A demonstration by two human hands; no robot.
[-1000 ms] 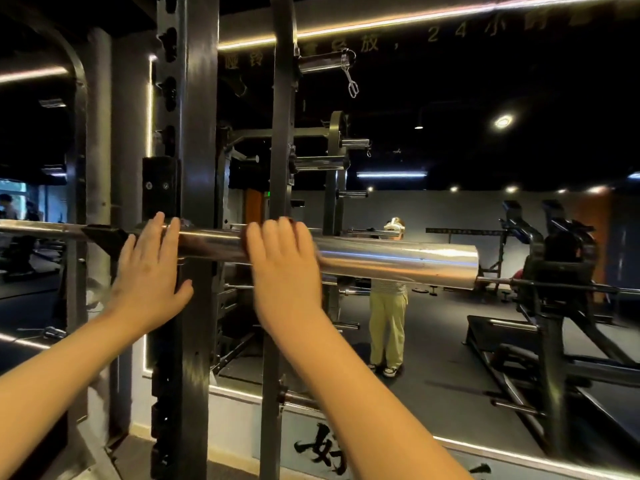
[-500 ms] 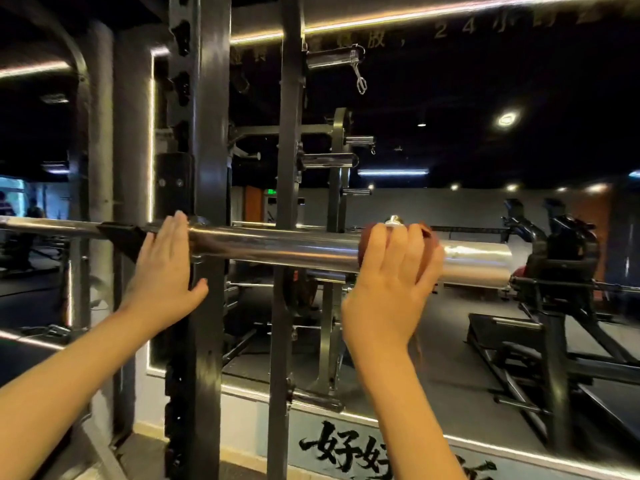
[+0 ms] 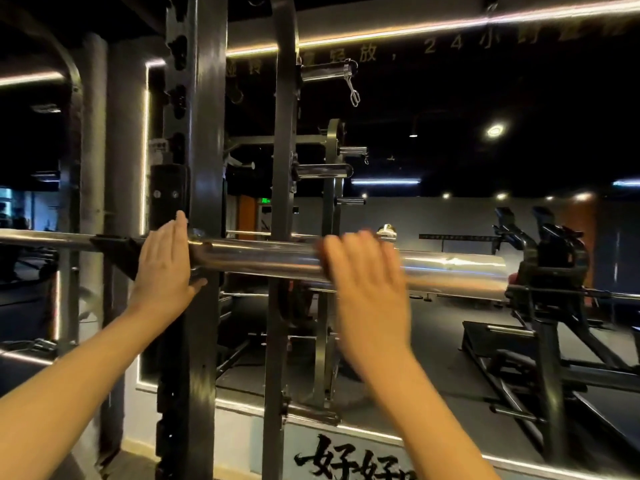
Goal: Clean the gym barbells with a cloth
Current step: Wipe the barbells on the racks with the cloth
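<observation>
Left hand: my left hand [image 3: 165, 259] lies flat with fingers straight and together, pressed against the inner end of the barbell's sleeve where it meets the rack upright [image 3: 204, 133]; the thumb tucks under.
Right hand: my right hand [image 3: 363, 271] is draped over the top of the sleeve [image 3: 259, 259], about midway along. It is smeared by motion, so I cannot tell whether the fingers curl round or just press down.
Cloth: a dark reddish edge shows at the fingertip side of the right hand, probably the cloth [image 3: 320, 252] under the palm, though the blur leaves me unsure.
Barbell: the barbell [image 3: 450, 268] runs level across my view and sits on the rack's hook [image 3: 114, 249], its thin shaft running off to the left.
Step in hand: I judge this to be wiping the sleeve, with the left hand steadying the bar.
Next move: it calls for even pressure along the sleeve out to its free end, then round the underside, with the left hand stopping the bar from rolling.
Beyond: a spring clip [image 3: 353, 91] hangs from a peg above, and a dark machine [image 3: 554, 268] stands far right.
</observation>
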